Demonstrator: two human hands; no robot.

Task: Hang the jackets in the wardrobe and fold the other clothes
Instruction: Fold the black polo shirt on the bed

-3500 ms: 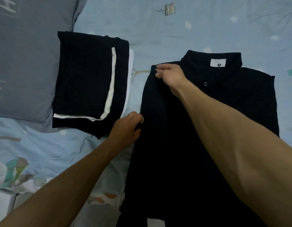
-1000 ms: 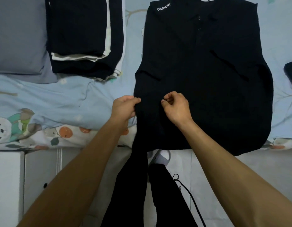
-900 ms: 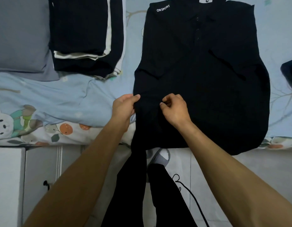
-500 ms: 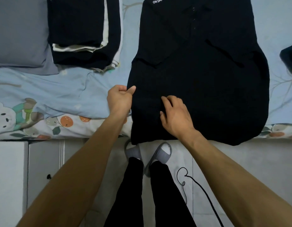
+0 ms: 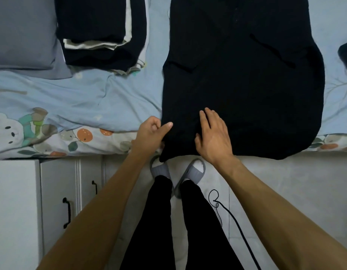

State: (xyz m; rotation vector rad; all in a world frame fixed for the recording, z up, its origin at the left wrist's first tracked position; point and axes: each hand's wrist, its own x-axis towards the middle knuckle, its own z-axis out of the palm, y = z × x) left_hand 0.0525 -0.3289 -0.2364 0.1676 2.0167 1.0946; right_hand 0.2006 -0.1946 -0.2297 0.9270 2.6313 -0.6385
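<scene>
Head camera looks down at a black shirt (image 5: 244, 84) spread on the bed (image 5: 75, 98). Left hand (image 5: 152, 132) pinches the shirt's bottom left edge. Right hand (image 5: 212, 136) lies flat on it, fingers straight. Folded clothes (image 5: 102, 30) sit beside a pillow (image 5: 22, 32).

Blue cartoon bedsheet (image 5: 71, 98), grey pillow (image 5: 22, 32), white cabinet (image 5: 57, 191), pale floor (image 5: 285, 182)

Left hand (image 5: 152, 133) pinches black shirt (image 5: 244, 78); right hand (image 5: 213, 137) flat
</scene>
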